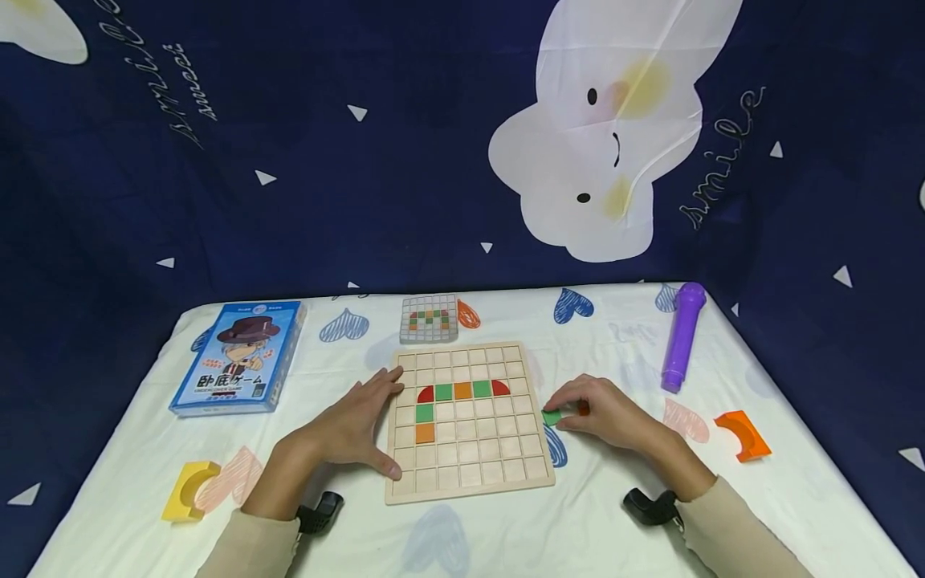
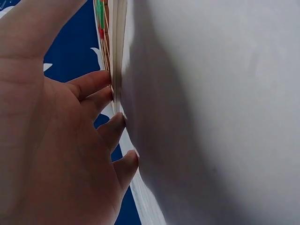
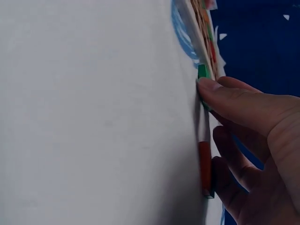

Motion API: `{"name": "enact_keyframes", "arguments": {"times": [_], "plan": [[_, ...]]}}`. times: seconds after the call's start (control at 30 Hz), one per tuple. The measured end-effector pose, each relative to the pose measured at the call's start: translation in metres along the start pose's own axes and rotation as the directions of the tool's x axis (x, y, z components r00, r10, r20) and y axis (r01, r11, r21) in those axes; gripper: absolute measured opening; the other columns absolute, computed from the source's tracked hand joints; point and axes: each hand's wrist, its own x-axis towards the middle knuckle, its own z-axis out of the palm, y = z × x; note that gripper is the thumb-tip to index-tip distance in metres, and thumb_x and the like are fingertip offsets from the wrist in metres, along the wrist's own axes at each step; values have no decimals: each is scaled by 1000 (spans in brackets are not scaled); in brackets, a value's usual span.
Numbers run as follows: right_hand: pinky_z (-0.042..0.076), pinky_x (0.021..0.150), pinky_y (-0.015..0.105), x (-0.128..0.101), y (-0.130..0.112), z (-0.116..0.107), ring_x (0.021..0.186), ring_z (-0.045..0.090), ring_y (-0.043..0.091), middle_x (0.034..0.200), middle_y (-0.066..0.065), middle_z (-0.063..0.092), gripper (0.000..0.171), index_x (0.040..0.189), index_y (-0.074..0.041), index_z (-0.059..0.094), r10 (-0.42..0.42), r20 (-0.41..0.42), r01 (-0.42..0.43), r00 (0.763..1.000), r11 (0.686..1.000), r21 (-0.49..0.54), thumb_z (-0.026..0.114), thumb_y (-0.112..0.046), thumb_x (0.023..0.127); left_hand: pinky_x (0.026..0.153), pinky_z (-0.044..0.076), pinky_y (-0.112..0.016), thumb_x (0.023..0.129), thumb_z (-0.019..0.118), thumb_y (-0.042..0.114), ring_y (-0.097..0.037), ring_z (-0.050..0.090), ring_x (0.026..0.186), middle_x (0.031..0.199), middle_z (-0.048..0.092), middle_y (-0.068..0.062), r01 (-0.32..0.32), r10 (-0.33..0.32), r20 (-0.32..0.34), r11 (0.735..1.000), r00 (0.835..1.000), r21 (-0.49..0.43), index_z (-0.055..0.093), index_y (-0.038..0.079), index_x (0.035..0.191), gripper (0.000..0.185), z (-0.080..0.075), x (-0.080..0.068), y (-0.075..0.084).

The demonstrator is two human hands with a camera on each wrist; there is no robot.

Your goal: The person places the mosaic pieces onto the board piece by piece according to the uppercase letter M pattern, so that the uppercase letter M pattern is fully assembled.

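Observation:
A wooden grid board (image 1: pixel 470 474) lies at the table's middle, with a row of red, green and orange tiles (image 1: pixel 462 391) and two more below its left end. My left hand (image 1: pixel 368 421) lies flat with fingers straight, touching the board's left edge (image 2: pixel 117 47); the left wrist view shows the fingertips (image 2: pixel 119 123) against it. Just off the board's right edge, my right hand (image 1: pixel 560 411) pinches a green tile (image 1: pixel 551 417) (image 3: pixel 203 71) on the cloth. A red-orange piece (image 3: pixel 205 168) lies under the other fingers (image 3: pixel 225 178).
A blue game box (image 1: pixel 238 357) lies at back left, and a small pattern card (image 1: pixel 429 318) behind the board. A purple cylinder (image 1: pixel 682 337) and an orange curved block (image 1: pixel 742 434) sit at right. A yellow curved block (image 1: pixel 189 490) sits front left.

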Motion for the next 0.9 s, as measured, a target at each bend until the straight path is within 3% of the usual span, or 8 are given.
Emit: {"name": "enact_keyframes", "arguments": {"times": [0.47, 0.9], "plan": [[60, 79, 23, 9, -7, -13, 96, 68, 5, 111, -5, 77, 23, 109, -20, 78, -39, -10, 40, 999, 999, 37, 80, -13, 87, 129, 19, -64, 50, 94, 66, -41, 16, 160, 172, 21, -13, -9, 9, -5, 1000, 1000, 10, 40, 1, 152, 132, 1, 0, -1], [61, 80, 22, 25, -15, 7, 102, 70, 11, 116, 4, 76, 21, 108, -13, 80, -82, -61, 88, 995, 991, 102, 80, -11, 87, 128, 19, -65, 50, 94, 64, -42, 16, 160, 172, 20, -13, -20, 20, -10, 1000, 1000, -3, 40, 1, 152, 131, 1, 0, -2]]}}
